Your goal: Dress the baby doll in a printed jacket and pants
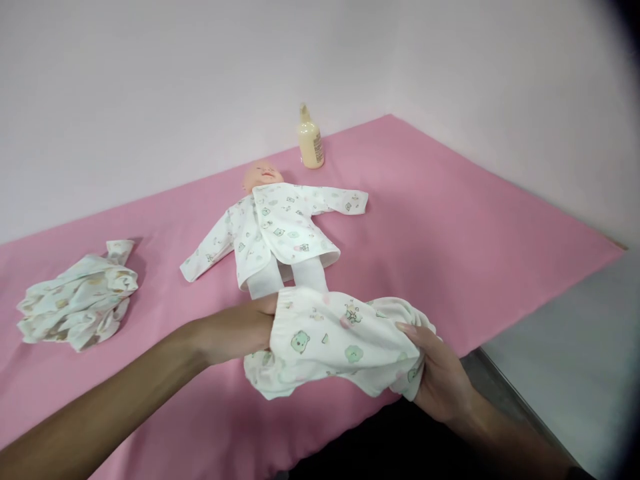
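Note:
A pair of white baby pants (340, 340) with green bear prints is held up at the table's near edge. My left hand (250, 330) reaches in through the elastic waistband, so its fingers are hidden in the cloth. At the other end, my right hand (440, 373) grips the bunched leg part, thumb on top. Just beyond the pants lies a baby doll (263, 175) on its back, its head away from me. It wears a white printed baby shirt (285, 230) with sleeves spread wide. White legs (307, 273) show below the shirt hem, partly covered by the pants.
A crumpled printed garment (80, 300) lies on the left of the pink-covered table (430, 233). Behind the doll, near the wall, stands a cream pump bottle (312, 141). Walls border the table at the back and right, with a dark gap below its near edge.

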`<state>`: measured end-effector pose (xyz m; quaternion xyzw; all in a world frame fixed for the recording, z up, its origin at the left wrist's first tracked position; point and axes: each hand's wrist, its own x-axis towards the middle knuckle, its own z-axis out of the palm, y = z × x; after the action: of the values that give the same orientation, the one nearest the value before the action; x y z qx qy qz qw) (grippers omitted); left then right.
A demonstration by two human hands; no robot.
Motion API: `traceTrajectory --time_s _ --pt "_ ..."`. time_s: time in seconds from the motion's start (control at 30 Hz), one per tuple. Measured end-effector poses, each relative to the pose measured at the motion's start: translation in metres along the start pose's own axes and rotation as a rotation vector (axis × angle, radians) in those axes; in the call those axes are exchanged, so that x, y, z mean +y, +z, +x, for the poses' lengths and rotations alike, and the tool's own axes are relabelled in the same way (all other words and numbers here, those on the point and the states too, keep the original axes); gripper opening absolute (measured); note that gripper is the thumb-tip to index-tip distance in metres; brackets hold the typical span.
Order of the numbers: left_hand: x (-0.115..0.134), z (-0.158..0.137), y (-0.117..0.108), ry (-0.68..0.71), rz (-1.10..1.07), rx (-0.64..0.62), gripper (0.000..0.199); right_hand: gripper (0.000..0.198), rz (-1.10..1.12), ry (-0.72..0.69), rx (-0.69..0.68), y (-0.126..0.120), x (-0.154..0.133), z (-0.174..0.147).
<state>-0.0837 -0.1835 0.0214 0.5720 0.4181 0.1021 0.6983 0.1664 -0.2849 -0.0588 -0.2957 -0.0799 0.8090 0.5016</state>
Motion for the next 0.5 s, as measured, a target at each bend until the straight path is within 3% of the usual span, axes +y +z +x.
traceTrajectory --time_s 0.1,0.2,0.27,0.37,0.5 --pt "0.004 -0.015 0.004 -0.013 -0.299 0.012 0.03 0.031 0.039 0.012 -0.04 -0.003 0.005 0.002" --pt "0.0 -0.025 0.019 0.125 -0.34 0.229 0.033 0.033 0.056 0.06 -0.109 0.001 0.01 0.005" --pt "-0.003 -0.028 0.033 0.101 -0.194 0.349 0.029 0.041 0.037 0.128 -0.152 0.007 0.013 0.008" --pt "-0.001 -0.031 0.056 0.065 0.157 0.397 0.019 0.052 0.004 0.219 -0.194 0.017 0.018 0.011" --pt "0.002 -0.035 0.074 0.113 0.515 0.487 0.022 0.053 -0.002 0.18 -0.2 0.026 0.021 0.013"
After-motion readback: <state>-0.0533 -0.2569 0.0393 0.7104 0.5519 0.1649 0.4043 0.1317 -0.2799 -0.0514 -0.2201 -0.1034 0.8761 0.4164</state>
